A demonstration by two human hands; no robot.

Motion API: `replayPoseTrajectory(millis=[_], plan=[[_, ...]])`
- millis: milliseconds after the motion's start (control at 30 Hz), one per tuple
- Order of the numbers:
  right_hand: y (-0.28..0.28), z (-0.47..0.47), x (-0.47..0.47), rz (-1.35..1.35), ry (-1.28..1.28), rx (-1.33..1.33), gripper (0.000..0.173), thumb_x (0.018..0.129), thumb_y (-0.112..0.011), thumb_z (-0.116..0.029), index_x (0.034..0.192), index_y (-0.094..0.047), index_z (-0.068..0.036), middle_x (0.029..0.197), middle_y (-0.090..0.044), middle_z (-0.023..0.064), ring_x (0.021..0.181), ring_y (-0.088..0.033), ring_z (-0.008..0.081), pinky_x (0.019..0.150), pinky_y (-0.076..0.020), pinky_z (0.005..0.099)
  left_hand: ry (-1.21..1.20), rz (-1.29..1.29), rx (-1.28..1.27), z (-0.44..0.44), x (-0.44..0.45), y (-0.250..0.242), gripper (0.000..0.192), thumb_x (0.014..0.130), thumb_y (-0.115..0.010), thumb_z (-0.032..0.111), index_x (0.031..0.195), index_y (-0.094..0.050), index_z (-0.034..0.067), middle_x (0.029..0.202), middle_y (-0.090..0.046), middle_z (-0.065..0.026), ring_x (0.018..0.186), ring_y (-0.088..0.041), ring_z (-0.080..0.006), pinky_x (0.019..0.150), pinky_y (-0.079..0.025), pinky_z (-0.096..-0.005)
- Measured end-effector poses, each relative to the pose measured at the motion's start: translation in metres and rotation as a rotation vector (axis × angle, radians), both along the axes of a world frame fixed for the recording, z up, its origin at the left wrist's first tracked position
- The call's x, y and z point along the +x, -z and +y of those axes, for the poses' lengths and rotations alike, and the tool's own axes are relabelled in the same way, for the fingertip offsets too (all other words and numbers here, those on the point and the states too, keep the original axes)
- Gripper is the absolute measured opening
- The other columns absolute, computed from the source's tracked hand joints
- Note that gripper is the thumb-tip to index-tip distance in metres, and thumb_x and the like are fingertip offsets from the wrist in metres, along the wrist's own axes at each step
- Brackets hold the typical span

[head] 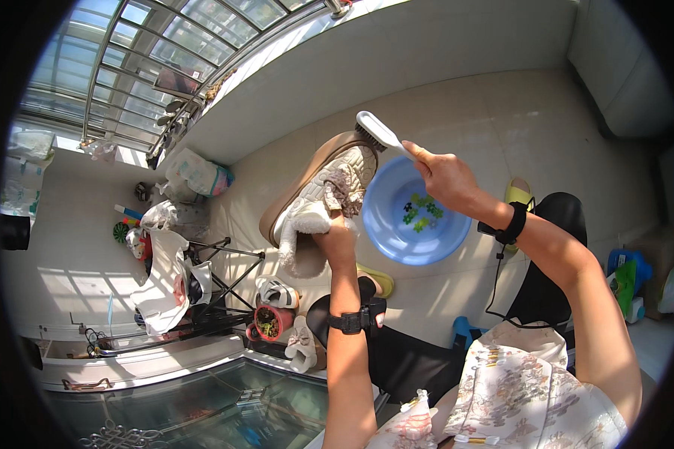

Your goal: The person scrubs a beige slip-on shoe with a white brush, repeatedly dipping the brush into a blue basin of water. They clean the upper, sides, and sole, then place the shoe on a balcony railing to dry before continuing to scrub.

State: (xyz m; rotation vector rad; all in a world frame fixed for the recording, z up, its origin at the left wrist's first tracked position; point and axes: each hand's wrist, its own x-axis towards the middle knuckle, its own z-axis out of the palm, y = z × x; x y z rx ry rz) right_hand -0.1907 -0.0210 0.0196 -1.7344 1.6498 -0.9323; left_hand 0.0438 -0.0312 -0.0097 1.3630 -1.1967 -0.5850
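My left hand [337, 241] grips a cream quilted shoe [314, 196] with a fluffy lining, a fabric bow and a thick tan sole, holding it by its collar. In my right hand [446, 177] is the handle of a white scrubbing brush [379, 130] with dark bristles. The bristles are at the sole's edge by the toe; whether they press on it I cannot tell. Below my right hand, a blue plastic basin [415, 247] stands on the tiled floor, with green flower shapes showing at its bottom. A second shoe [301, 348] with a bow stands near the sliding door.
A striped sneaker [276, 293] and a red plant pot [271, 323] stand left of my knee. Further left are a folding rack [224, 275] and wrapped packages [194, 174]. A low wall [399, 56] runs beyond the basin. Detergent containers [632, 269] stand at the right.
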Motion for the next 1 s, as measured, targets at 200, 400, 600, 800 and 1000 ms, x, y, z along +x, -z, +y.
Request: replayPoseTrajectory(millis=[200, 400, 600, 800, 1000], plan=[[0.007, 0.016, 0.01, 0.128, -0.153, -0.291, 0.045, 0.093, -0.055, -0.017, 0.137, -0.048, -0.027, 0.068, -0.056, 0.0098, 0.056, -0.057, 0.0274, 0.053, -0.0465, 0.0404, -0.038, 0.364, 0.188, 0.009, -0.009, -0.016, 0.026, 0.082, -0.06, 0.002, 0.107, -0.057, 0.002, 0.099, -0.059, -0.0062, 0.077, -0.055, -0.0186, 0.068, -0.045, -0.033], [0.02, -0.013, -0.003, 0.074, 0.141, -0.049, 0.044, 0.094, -0.053, -0.013, 0.137, -0.049, -0.021, 0.073, -0.062, 0.0146, 0.064, -0.061, 0.0307, 0.059, -0.0498, 0.0385, 0.045, 0.741, 0.181, 0.008, -0.001, -0.036, 0.021, 0.083, -0.059, 0.006, 0.104, -0.057, 0.003, 0.094, -0.06, -0.0051, 0.079, -0.058, -0.0155, 0.068, -0.048, -0.0259], [0.017, 0.015, 0.01, -0.063, -0.276, -0.464, 0.058, 0.088, -0.06, -0.015, 0.142, -0.042, -0.028, 0.067, -0.056, 0.0101, 0.051, -0.054, 0.0274, 0.05, -0.0457, 0.0389, 0.154, 1.04, 0.253, 0.002, 0.023, -0.034, 0.045, 0.096, -0.043, 0.043, 0.112, -0.055, 0.003, 0.105, -0.061, -0.0082, 0.096, -0.06, -0.0228, 0.085, -0.049, -0.0373], [0.009, 0.016, 0.019, 0.244, -0.266, -0.388, 0.052, 0.09, -0.059, -0.017, 0.138, -0.047, -0.029, 0.06, -0.049, 0.007, 0.052, -0.053, 0.0223, 0.048, -0.0441, 0.0351, 0.235, 1.084, 0.242, -0.005, 0.028, -0.02, 0.051, 0.099, -0.034, 0.046, 0.118, -0.055, 0.004, 0.11, -0.062, -0.0108, 0.102, -0.061, -0.0277, 0.089, -0.05, -0.0435], [0.012, -0.016, 0.0, -0.124, 0.101, -0.152, 0.044, 0.093, -0.059, -0.022, 0.136, -0.049, -0.019, 0.069, -0.057, 0.0057, 0.059, -0.056, 0.0124, 0.054, -0.0464, 0.0288, 0.132, 1.104, 0.268, -0.004, 0.034, -0.015, 0.049, 0.098, -0.038, 0.045, 0.125, -0.05, 0.005, 0.12, -0.058, -0.0113, 0.11, -0.056, -0.029, 0.097, -0.044, -0.045]])
